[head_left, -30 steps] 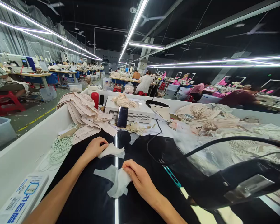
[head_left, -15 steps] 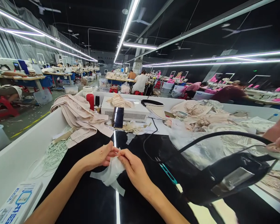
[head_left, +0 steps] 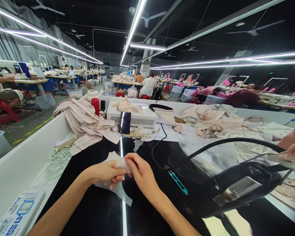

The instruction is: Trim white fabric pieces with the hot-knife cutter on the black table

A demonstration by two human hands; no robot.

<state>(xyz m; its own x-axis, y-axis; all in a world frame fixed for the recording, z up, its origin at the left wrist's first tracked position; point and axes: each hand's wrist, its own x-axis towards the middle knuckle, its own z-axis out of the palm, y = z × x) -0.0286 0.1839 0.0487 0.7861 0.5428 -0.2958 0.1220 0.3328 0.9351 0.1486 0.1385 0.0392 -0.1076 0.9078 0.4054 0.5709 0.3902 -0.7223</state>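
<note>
My left hand (head_left: pixel 109 172) is closed on a thin, whitish translucent piece of material (head_left: pixel 114 158), its thumb pressed over the fingers. Part of the piece rises behind that hand, and a pointed end hangs below it over the black tabletop (head_left: pixel 95 213). At the piece's right end, the fingertips of my right hand (head_left: pixel 139 167) pinch it close to the left thumb. Turquoise thread snips (head_left: pixel 178 182) lie on the black surface to the right of my hands. Whether the material is cloth or film, I cannot tell.
Another person's hand (head_left: pixel 293 144) is at the right edge, near a black device (head_left: pixel 241 190) with a cable. Beige fabric pieces (head_left: pixel 86 119) are piled at the left. A phone (head_left: pixel 125 123) leans against a white box (head_left: pixel 145 121). Green cord (head_left: pixel 59 162) lies by the left wall.
My left hand has turned over and wrapped round the material, part of which now stands above the hand. My right hand still pinches it. The black device has shifted slightly.
</note>
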